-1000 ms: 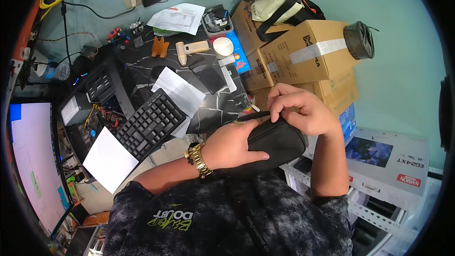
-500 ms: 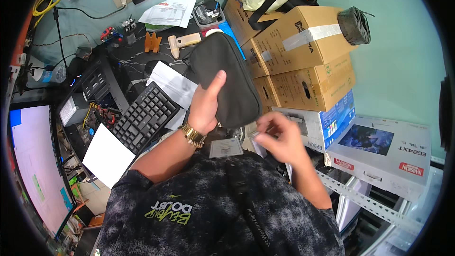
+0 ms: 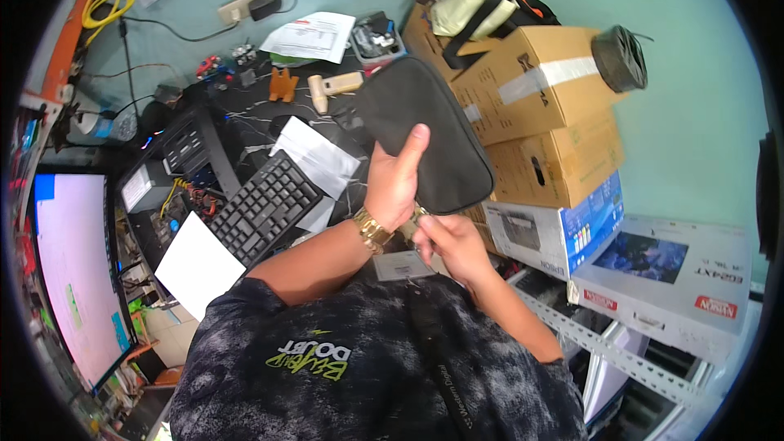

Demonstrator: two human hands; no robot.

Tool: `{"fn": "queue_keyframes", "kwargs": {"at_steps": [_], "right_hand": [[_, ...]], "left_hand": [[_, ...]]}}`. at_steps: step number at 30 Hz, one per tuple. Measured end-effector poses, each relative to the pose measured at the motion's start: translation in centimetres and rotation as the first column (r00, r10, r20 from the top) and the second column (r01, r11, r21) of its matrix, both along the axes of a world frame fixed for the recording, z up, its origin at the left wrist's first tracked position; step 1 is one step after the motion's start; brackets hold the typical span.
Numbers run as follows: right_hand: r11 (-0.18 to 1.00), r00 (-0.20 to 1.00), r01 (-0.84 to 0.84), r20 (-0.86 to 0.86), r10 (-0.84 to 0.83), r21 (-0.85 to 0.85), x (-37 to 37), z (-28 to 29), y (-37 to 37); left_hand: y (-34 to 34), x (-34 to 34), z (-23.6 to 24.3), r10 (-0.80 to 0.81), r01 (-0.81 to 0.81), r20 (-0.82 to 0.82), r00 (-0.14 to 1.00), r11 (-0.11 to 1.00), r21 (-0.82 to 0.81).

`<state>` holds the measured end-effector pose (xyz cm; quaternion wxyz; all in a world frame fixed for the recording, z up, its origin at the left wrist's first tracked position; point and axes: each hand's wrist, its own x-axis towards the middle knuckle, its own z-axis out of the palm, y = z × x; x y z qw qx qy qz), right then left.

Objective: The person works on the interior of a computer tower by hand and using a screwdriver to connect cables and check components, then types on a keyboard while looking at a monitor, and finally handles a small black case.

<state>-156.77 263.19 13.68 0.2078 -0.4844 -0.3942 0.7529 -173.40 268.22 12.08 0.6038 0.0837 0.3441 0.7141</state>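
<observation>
A black soft zippered pouch [image 3: 433,106] is held up in front of my chest, tilted. My left hand [image 3: 396,180] grips its lower left side, thumb lying across the front and the other fingers hidden behind. Just below the pouch's bottom edge is my right hand [image 3: 453,245], its fingers pinched together. Whatever small thing it may pinch there cannot be made out. A gold watch [image 3: 373,231] circles my left wrist. Behind my right fingers, a pale grey rectangular card [image 3: 402,266] shows close to my shirt.
Left of the pouch lie a black keyboard [image 3: 265,204], white papers [image 3: 314,155] and an open computer case [image 3: 184,147]. Farther back are a wooden mallet-shaped piece [image 3: 318,94] and a small parts bin [image 3: 377,39]. Stacked cardboard boxes [image 3: 555,147] stand on the right.
My right hand has moved left, in under the pouch's lower edge. The pouch and left hand appear farther right in view, as the whole scene has shifted right too.
</observation>
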Motion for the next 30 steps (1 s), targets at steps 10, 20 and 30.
{"fn": "queue_keyframes", "kwargs": {"at_steps": [10,20,30], "right_hand": [[0.875,0.897,0.43,0.006,-0.443,0.223,4.4,7.2,4.8],[0.47,0.858,-0.387,0.497,-0.132,0.793,-2.1,9.3,6.2],[0.84,0.56,-0.461,0.828,0.027,0.285,9.1,-4.3,-6.8]], "left_hand": [[-1.1,-4.8,2.2,-0.32,0.531,-0.842,0.434,0.846,-0.047],[7.8,-12.5,1.9,0.016,0.696,-0.882,-0.471,0.621,-0.36],[25.9,-32.1,-6.3,-0.341,0.049,-0.606,-0.718,0.845,-0.532]]}}
